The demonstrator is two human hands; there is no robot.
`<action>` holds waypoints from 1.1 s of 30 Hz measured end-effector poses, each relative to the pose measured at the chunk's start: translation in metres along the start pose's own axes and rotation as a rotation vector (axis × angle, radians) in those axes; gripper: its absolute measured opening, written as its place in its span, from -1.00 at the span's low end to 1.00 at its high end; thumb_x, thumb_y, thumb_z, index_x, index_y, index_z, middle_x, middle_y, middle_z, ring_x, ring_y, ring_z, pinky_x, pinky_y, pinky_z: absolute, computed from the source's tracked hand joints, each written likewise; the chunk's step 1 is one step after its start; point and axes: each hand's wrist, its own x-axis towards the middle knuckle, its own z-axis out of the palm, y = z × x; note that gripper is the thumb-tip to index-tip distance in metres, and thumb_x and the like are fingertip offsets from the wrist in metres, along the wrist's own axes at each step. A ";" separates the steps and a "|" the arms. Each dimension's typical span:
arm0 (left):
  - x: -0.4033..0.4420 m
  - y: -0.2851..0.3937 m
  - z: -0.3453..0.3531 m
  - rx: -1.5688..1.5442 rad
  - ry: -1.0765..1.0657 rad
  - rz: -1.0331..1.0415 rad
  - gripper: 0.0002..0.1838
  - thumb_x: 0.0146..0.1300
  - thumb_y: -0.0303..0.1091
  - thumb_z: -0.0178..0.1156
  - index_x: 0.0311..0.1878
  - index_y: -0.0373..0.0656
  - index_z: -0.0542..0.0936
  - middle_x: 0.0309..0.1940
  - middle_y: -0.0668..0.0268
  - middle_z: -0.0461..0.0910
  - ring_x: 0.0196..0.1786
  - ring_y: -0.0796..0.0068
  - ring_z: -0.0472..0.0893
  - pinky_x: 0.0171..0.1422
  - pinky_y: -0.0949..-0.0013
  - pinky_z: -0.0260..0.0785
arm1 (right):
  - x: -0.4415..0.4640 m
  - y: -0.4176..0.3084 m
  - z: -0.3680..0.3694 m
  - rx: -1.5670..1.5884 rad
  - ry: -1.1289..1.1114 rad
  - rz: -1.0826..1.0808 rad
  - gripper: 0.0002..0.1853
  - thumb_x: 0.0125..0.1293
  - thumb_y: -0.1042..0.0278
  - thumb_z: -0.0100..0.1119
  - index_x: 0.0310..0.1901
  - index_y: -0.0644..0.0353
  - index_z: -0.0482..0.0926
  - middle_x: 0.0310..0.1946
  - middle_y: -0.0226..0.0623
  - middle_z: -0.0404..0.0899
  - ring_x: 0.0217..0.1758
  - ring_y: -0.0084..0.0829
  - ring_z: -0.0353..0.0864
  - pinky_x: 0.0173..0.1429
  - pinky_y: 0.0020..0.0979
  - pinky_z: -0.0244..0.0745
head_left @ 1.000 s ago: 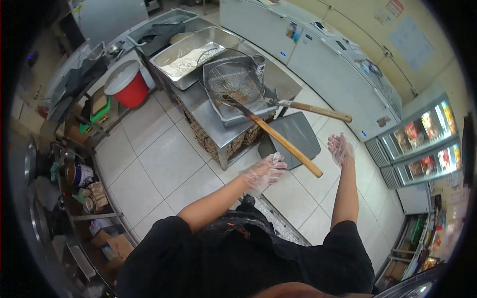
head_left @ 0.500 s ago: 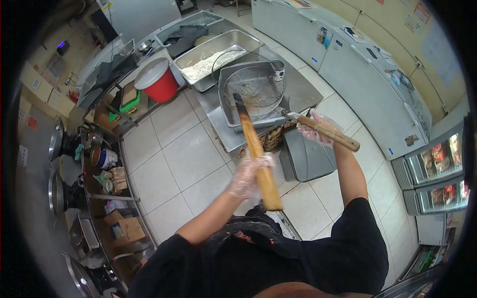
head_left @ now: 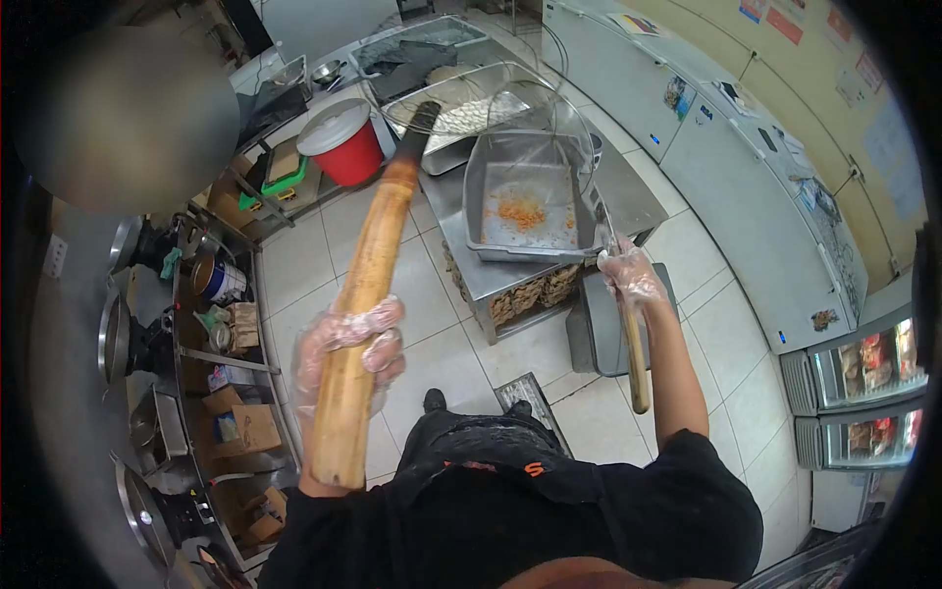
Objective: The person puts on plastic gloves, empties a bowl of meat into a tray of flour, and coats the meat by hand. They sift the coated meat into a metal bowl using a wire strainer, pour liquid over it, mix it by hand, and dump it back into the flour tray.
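Observation:
In a clear plastic glove, my left hand (head_left: 353, 348) is wrapped round a thick wooden stick (head_left: 378, 245) with a blackened far end, raised at the left. My right hand (head_left: 631, 272), also gloved, grips the wooden-handled strainer (head_left: 610, 231) near where handle meets metal. The strainer's wire basket is lifted above the steel table (head_left: 461, 265). Below it, a grey plastic tub (head_left: 496, 231) holds orange crumbs (head_left: 522, 211). Behind the tub lies a metal tray (head_left: 502, 108), partly hidden by the wire mesh.
A red bucket (head_left: 348, 157) with a white lid stands left of the table. Beneath the table's right side is a dark grey bin (head_left: 589, 329). White chest freezers (head_left: 726, 187) line the right. Shelves with boxes (head_left: 250, 430) run along the left.
Both hands closed on the two handles. The stick has been lifted left and towards the camera. The strainer rose out of the tub, baring the crumbs; the view shifted too.

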 end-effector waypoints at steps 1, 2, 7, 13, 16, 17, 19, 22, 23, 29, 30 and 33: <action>-0.002 0.007 -0.002 0.019 -0.043 0.022 -0.49 0.16 -0.40 0.08 0.20 -0.20 0.24 -0.34 0.34 0.36 -0.57 0.63 0.39 -0.50 0.48 0.25 | 0.014 0.016 0.003 -0.253 0.132 -0.195 -0.36 0.21 0.46 0.08 0.34 0.30 0.18 -0.37 -0.18 0.53 -0.37 -0.31 0.55 -0.19 -0.30 0.48; -0.005 0.013 -0.003 0.039 -0.085 0.039 -0.52 0.16 -0.39 0.09 0.16 -0.20 0.26 -0.34 0.35 0.36 -0.58 0.64 0.39 -0.51 0.48 0.25 | 0.019 0.025 0.010 -0.256 0.138 -0.193 -0.36 0.21 0.46 0.08 0.34 0.30 0.18 -0.37 -0.18 0.53 -0.37 -0.31 0.55 -0.19 -0.30 0.48; -0.006 0.042 -0.009 0.039 -0.102 0.061 -0.77 0.25 -0.41 0.01 -0.12 -0.30 0.24 -0.30 0.28 0.30 -0.56 0.60 0.43 -0.50 0.45 0.32 | 0.045 0.095 0.042 -0.644 0.398 -0.673 -0.30 0.22 0.58 -0.11 0.44 0.15 0.02 -0.25 0.24 0.52 -0.22 0.05 0.55 -0.03 -0.18 0.43; -0.001 0.062 -0.035 -0.003 -0.091 0.033 -0.57 0.17 -0.40 0.09 0.09 -0.22 0.24 -0.31 0.30 0.34 -0.54 0.62 0.41 -0.51 0.51 0.23 | 0.036 0.112 0.051 -0.811 0.345 -0.405 -0.13 0.10 0.69 -0.10 0.48 -0.02 -0.07 -0.25 0.23 0.53 -0.20 0.14 0.55 -0.10 -0.08 0.42; 0.007 0.067 -0.044 -0.039 -0.116 0.016 -0.52 0.17 -0.42 0.08 0.15 -0.22 0.22 -0.30 0.29 0.34 -0.52 0.61 0.42 -0.51 0.53 0.23 | 0.028 0.103 0.053 -0.747 0.428 -0.511 -0.18 0.12 0.66 -0.10 0.46 -0.01 -0.01 -0.29 0.25 0.54 -0.23 0.15 0.56 -0.11 -0.08 0.42; 0.010 0.069 -0.047 -0.039 -0.125 0.018 -0.52 0.17 -0.42 0.08 0.15 -0.22 0.22 -0.30 0.29 0.34 -0.52 0.61 0.42 -0.51 0.53 0.23 | 0.025 0.098 0.056 -0.707 0.458 -0.531 -0.21 0.14 0.65 -0.10 0.45 -0.01 0.04 -0.31 0.26 0.54 -0.24 0.16 0.57 -0.12 -0.09 0.43; 0.014 0.070 -0.053 0.001 -0.121 -0.014 -0.49 0.16 -0.43 0.09 0.18 -0.23 0.21 -0.29 0.30 0.34 -0.51 0.61 0.42 -0.51 0.54 0.23 | 0.032 0.115 0.065 -0.697 0.472 -0.497 -0.23 0.15 0.63 -0.09 0.44 0.01 0.06 -0.33 0.25 0.55 -0.26 0.16 0.57 -0.14 -0.11 0.43; 0.021 0.070 -0.056 -0.011 -0.143 -0.015 -0.63 0.19 -0.45 0.03 0.04 -0.31 0.22 -0.31 0.28 0.31 -0.49 0.57 0.45 -0.50 0.50 0.28 | 0.024 0.099 0.067 -0.677 0.481 -0.537 -0.25 0.18 0.58 -0.04 0.44 0.02 0.05 -0.36 0.24 0.53 -0.30 0.12 0.56 -0.15 -0.13 0.44; 0.023 0.071 -0.056 -0.008 -0.153 -0.017 -0.63 0.19 -0.45 0.03 0.04 -0.31 0.22 -0.31 0.28 0.31 -0.49 0.57 0.45 -0.50 0.50 0.28 | 0.023 0.094 0.068 -0.646 0.506 -0.488 -0.26 0.20 0.55 0.00 0.44 0.01 0.07 -0.41 0.12 0.54 -0.40 -0.01 0.55 -0.24 -0.17 0.44; 0.029 0.063 -0.065 0.102 -0.069 -0.056 -0.48 0.16 -0.45 0.08 0.19 -0.23 0.20 -0.30 0.29 0.34 -0.49 0.58 0.46 -0.50 0.52 0.29 | -0.027 0.028 0.088 0.327 0.269 0.003 -0.58 0.24 0.45 0.10 0.15 -0.01 0.36 -0.55 -0.48 0.37 -0.64 -0.62 0.32 -0.56 -0.51 0.32; 0.032 0.060 -0.068 0.116 -0.066 -0.081 -0.49 0.13 -0.45 0.13 0.16 -0.20 0.25 -0.31 0.28 0.39 -0.48 0.54 0.47 -0.47 0.50 0.28 | -0.031 0.024 0.087 0.524 0.230 0.025 -0.70 0.25 0.44 0.12 0.01 -0.02 0.41 -0.55 -0.58 0.30 -0.66 -0.72 0.25 -0.60 -0.60 0.26; 0.036 0.047 -0.067 0.180 -0.059 -0.116 -0.49 0.09 -0.43 0.19 0.14 -0.17 0.29 -0.32 0.27 0.43 -0.47 0.49 0.48 -0.44 0.47 0.30 | -0.035 0.026 0.071 0.652 0.214 -0.027 -0.84 0.30 0.38 0.12 -0.12 0.04 0.39 -0.52 -0.52 0.34 -0.63 -0.68 0.29 -0.60 -0.58 0.31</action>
